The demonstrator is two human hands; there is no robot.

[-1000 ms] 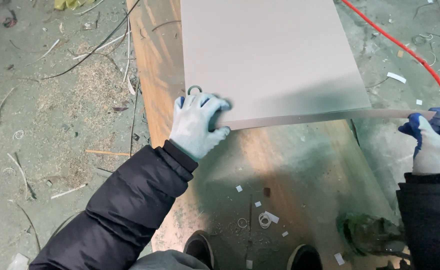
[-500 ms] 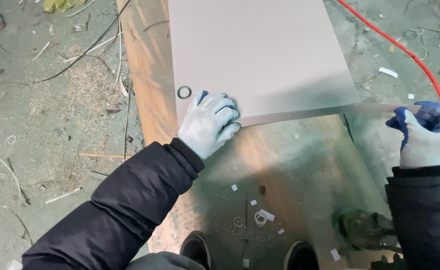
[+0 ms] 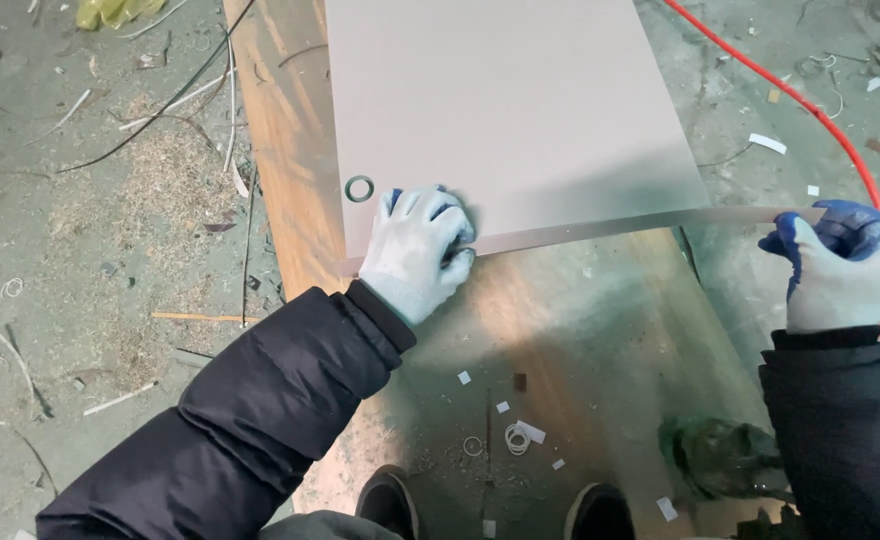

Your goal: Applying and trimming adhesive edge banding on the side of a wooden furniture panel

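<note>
Pale beige panel (image 3: 505,110) lying flat on a worn wooden counter (image 3: 580,330). The left hand (image 3: 418,250) presses on the panel's near left corner, fingers together and curled over the edge. The right hand (image 3: 840,265) has its fingers clamped on the free end of a thin edging strip (image 3: 640,224) running along the near edge. Judged best practice: keep the strip taut, level with the edge, corner pinned firmly.
</note>
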